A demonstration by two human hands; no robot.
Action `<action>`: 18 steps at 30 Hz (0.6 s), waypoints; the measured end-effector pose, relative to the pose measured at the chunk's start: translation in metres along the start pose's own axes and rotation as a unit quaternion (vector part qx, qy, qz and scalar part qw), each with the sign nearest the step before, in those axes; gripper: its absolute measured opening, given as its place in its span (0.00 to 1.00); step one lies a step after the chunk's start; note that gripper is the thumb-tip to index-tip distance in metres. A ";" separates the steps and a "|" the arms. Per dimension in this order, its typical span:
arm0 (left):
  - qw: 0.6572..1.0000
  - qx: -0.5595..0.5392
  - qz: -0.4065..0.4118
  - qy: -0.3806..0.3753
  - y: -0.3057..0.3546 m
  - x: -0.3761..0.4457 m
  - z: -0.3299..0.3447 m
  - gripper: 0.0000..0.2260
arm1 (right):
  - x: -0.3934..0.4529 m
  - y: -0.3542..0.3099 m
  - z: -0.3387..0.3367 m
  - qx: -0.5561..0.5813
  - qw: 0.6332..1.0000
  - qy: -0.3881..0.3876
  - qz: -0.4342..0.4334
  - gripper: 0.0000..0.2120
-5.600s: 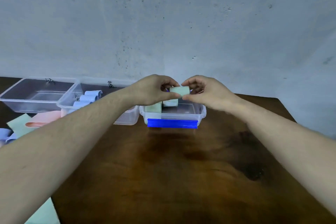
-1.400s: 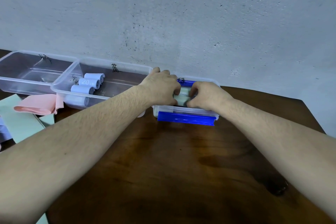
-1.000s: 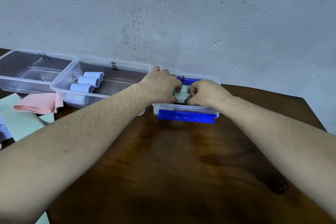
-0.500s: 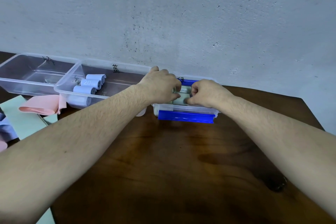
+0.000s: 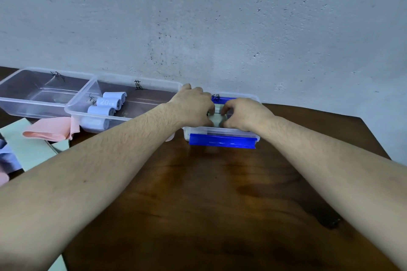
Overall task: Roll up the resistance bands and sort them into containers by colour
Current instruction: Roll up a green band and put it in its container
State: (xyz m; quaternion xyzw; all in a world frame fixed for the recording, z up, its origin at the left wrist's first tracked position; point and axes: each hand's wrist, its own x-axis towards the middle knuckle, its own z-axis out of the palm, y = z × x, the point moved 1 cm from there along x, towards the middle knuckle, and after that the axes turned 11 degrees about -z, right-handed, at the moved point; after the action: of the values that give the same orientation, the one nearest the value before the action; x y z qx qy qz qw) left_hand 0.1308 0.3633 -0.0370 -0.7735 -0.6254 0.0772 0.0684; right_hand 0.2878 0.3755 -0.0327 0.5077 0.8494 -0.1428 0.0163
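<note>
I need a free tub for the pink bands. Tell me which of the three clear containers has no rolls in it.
The far-left container: its floor shows bare, no rolls visible.

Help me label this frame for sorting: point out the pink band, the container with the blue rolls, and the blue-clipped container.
pink band (image 5: 49, 132): head view, on its flat folded middle.
container with the blue rolls (image 5: 154, 82): head view, on its far rim.
blue-clipped container (image 5: 222, 142): head view, on its front blue clip.
</note>
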 end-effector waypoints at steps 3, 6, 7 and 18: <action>1.000 -0.007 0.009 0.010 0.001 0.001 0.000 0.20 | 0.003 -0.001 0.002 -0.016 1.000 -0.013 0.005 0.17; 0.997 -0.033 0.029 0.063 -0.001 0.002 0.001 0.17 | 0.006 -0.002 0.002 -0.048 0.999 -0.021 -0.001 0.16; 0.996 -0.043 0.035 0.069 -0.001 0.002 0.003 0.15 | 0.007 -0.003 0.002 -0.060 0.998 -0.017 -0.004 0.16; 0.999 -0.016 0.034 0.031 -0.001 0.005 0.005 0.18 | 0.007 -0.001 -0.001 -0.046 0.997 -0.054 -0.024 0.16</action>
State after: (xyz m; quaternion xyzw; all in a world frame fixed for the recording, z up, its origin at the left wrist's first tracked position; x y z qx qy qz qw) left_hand 0.1304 0.3687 -0.0415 -0.7972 -0.5976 0.0453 0.0728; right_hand 0.2836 0.3815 -0.0328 0.4774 0.8650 -0.1312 0.0815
